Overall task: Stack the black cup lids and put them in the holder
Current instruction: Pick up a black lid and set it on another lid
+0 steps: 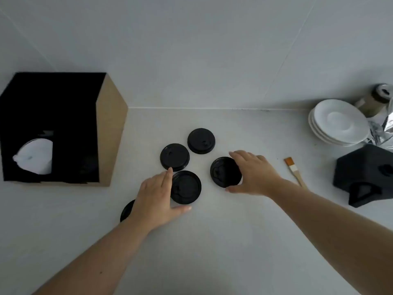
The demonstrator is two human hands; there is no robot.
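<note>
Several black cup lids lie flat on the white counter. My left hand (156,196) is spread around the left side of the nearest lid (187,188), index finger and thumb straddling its rim. In the same way, my right hand (254,171) straddles the right side of another lid (224,172). Two more lids (174,157) (201,140) sit just behind, apart from my hands. A further lid (127,210) is mostly hidden under my left wrist. The holder (110,135), a black-fronted cardboard box, stands at the left with white lids (34,156) in one slot.
A stack of white saucers (338,122) stands at the back right, beside a foil bag (382,133) and a jar (378,99). A small brush (294,171) lies right of my right hand. A black angular object (365,175) sits at the right edge. A tiled wall closes the back.
</note>
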